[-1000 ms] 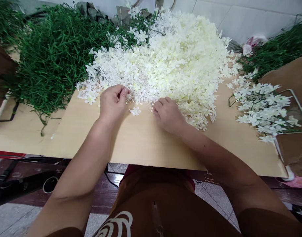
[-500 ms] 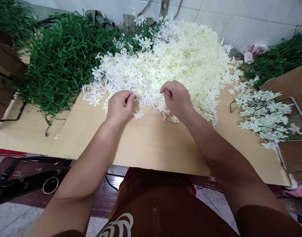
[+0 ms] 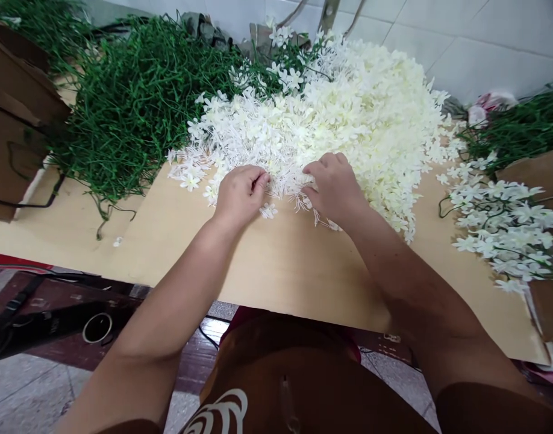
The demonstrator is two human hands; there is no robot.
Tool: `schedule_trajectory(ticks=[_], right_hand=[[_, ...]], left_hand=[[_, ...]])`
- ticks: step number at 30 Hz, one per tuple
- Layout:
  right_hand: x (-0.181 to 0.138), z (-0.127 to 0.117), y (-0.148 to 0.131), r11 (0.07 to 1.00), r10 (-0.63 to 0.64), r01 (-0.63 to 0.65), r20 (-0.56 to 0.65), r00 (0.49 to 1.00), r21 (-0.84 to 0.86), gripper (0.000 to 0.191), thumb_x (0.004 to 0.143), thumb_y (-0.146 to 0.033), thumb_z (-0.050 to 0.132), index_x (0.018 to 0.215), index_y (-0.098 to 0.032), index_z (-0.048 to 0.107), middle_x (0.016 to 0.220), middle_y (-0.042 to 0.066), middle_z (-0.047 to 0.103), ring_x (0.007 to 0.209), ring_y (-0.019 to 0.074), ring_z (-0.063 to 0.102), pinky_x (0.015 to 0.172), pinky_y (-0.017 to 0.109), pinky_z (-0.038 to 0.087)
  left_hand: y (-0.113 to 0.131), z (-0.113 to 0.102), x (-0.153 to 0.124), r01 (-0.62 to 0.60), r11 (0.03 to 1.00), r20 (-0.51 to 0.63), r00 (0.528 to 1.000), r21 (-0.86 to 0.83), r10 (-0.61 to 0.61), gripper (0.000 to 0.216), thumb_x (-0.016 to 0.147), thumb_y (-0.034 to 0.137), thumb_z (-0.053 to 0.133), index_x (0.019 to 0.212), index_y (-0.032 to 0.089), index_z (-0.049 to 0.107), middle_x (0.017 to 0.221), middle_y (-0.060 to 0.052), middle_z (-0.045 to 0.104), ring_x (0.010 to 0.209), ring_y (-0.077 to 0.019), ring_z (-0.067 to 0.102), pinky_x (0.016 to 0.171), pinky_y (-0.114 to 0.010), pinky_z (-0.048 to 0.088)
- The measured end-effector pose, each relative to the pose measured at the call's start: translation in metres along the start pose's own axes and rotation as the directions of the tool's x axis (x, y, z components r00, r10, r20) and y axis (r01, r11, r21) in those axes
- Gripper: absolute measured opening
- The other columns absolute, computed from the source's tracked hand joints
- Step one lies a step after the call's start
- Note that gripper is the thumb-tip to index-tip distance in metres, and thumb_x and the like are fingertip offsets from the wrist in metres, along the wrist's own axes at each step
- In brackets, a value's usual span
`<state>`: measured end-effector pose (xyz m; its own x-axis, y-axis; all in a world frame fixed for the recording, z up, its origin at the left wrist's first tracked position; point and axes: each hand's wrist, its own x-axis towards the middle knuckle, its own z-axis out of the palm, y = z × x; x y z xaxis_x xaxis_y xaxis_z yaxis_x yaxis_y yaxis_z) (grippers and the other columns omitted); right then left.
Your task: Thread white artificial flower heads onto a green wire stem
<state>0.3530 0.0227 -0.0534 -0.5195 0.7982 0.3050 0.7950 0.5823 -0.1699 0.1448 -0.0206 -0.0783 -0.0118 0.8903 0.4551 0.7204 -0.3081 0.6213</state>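
My left hand (image 3: 240, 194) is at the near edge of a heap of white artificial flowers (image 3: 371, 114). Its thumb and forefinger are pinched together; whatever they may hold is too small to make out. Facing it, my right hand (image 3: 334, 185) has its thumb and forefinger apart over thin white stamen pieces (image 3: 283, 181), with nothing visibly held. A single white flower (image 3: 268, 210) lies on the board just below the left fingertips.
Green plastic stems (image 3: 145, 102) form a big tangle at the left. Stemmed white flowers (image 3: 506, 223) lie at the right. Cardboard boxes (image 3: 23, 132) flank the tan board (image 3: 276, 271); a tiled wall (image 3: 475, 36) rises behind.
My right thumb and forefinger have parted from a closed pinch, and that hand has moved lower toward the stamen pieces. My left hand stays pinched. The whole view has shifted slightly.
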Motion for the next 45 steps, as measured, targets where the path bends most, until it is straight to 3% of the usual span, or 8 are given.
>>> schedule_trajectory(ticks=[5, 9, 12, 15, 19, 31, 35, 45], right_hand=[[-0.001, 0.003, -0.007, 0.999, 0.047, -0.048, 0.04, 0.998, 0.024, 0.012, 0.083, -0.009, 0.055, 0.087, -0.016, 0.064, 0.094, 0.013, 0.059, 0.096, 0.0278, 0.05, 0.088, 0.046, 0.044], [-0.004, -0.008, -0.016, 0.948, 0.107, -0.09, -0.04, 0.993, 0.304, 0.01, 0.083, -0.01, 0.058, 0.078, -0.018, 0.062, 0.084, 0.007, 0.059, 0.086, 0.0211, 0.051, 0.088, 0.041, 0.044], [-0.009, -0.016, -0.016, 0.687, 0.123, -0.136, 0.07, 0.99, 0.714, 0.011, 0.083, -0.023, 0.067, 0.076, -0.019, 0.06, 0.072, 0.0, 0.055, 0.071, 0.0139, 0.048, 0.071, 0.032, 0.044], [-0.011, -0.017, -0.014, 0.346, 0.037, -0.227, 0.229, 0.973, 0.91, 0.031, 0.078, -0.045, 0.077, 0.076, -0.019, 0.06, 0.065, -0.003, 0.052, 0.062, 0.0095, 0.043, 0.058, 0.025, 0.037], [-0.01, -0.013, -0.015, 0.204, 0.042, -0.292, 0.289, 0.956, 0.934, 0.044, 0.067, -0.054, 0.085, 0.073, -0.018, 0.059, 0.062, -0.005, 0.05, 0.059, 0.0072, 0.04, 0.054, 0.024, 0.032], [-0.01, -0.01, -0.018, 0.189, 0.132, -0.292, 0.27, 0.954, 0.938, 0.048, 0.064, -0.059, 0.085, 0.073, -0.019, 0.06, 0.062, -0.004, 0.052, 0.057, 0.0077, 0.042, 0.052, 0.024, 0.035], [-0.011, -0.008, -0.022, 0.269, 0.164, -0.265, 0.227, 0.96, 0.926, 0.044, 0.067, -0.056, 0.084, 0.074, -0.02, 0.059, 0.064, -0.004, 0.054, 0.057, 0.0079, 0.042, 0.052, 0.024, 0.036], [-0.012, -0.007, -0.019, 0.513, 0.203, -0.188, 0.094, 0.975, 0.837, 0.009, 0.084, -0.027, 0.069, 0.083, -0.019, 0.065, 0.073, -0.002, 0.057, 0.064, 0.0096, 0.051, 0.06, 0.026, 0.044]], left_hand=[[0.002, 0.001, -0.002, 0.002, 1.0, 0.037, 0.999, -0.005, -0.002, 0.026, 0.091, 0.031, 0.05, 0.072, 0.02, 0.063, 0.073, -0.006, 0.065, 0.075, -0.0208, 0.059, 0.071, -0.034, 0.044], [0.007, 0.002, -0.002, 0.005, 0.989, 0.003, 1.0, -0.149, -0.005, 0.02, 0.088, 0.031, 0.056, 0.078, 0.019, 0.069, 0.075, -0.005, 0.066, 0.076, -0.0191, 0.061, 0.073, -0.033, 0.048], [0.015, 0.005, -0.003, 0.04, 0.91, 0.051, 0.998, -0.413, -0.021, 0.022, 0.085, 0.04, 0.066, 0.093, 0.021, 0.073, 0.092, -0.006, 0.07, 0.084, -0.0182, 0.066, 0.077, -0.032, 0.053], [0.022, 0.007, -0.005, 0.207, 0.764, 0.21, 0.973, -0.611, -0.096, 0.039, 0.081, 0.057, 0.071, 0.099, 0.023, 0.073, 0.099, -0.006, 0.072, 0.09, -0.0193, 0.068, 0.078, -0.033, 0.055], [0.026, 0.008, -0.006, 0.317, 0.656, 0.295, 0.944, -0.685, -0.148, 0.047, 0.071, 0.065, 0.078, 0.09, 0.023, 0.07, 0.087, -0.004, 0.071, 0.08, -0.0178, 0.067, 0.072, -0.032, 0.054], [0.022, 0.006, -0.004, 0.322, 0.67, 0.311, 0.94, -0.669, -0.142, 0.054, 0.064, 0.068, 0.081, 0.077, 0.023, 0.054, 0.082, -0.002, 0.063, 0.07, -0.0143, 0.061, 0.062, -0.03, 0.051], [0.023, 0.007, -0.004, 0.343, 0.636, 0.319, 0.935, -0.691, -0.157, 0.053, 0.062, 0.062, 0.086, 0.086, 0.025, 0.058, 0.079, 0.001, 0.063, 0.069, -0.0139, 0.064, 0.064, -0.029, 0.055], [0.013, 0.015, -0.005, 0.323, 0.785, 0.237, 0.944, -0.528, -0.229, 0.024, 0.085, 0.041, 0.074, 0.092, 0.024, 0.06, 0.071, 0.002, 0.064, 0.066, -0.0148, 0.067, 0.062, -0.029, 0.056]])
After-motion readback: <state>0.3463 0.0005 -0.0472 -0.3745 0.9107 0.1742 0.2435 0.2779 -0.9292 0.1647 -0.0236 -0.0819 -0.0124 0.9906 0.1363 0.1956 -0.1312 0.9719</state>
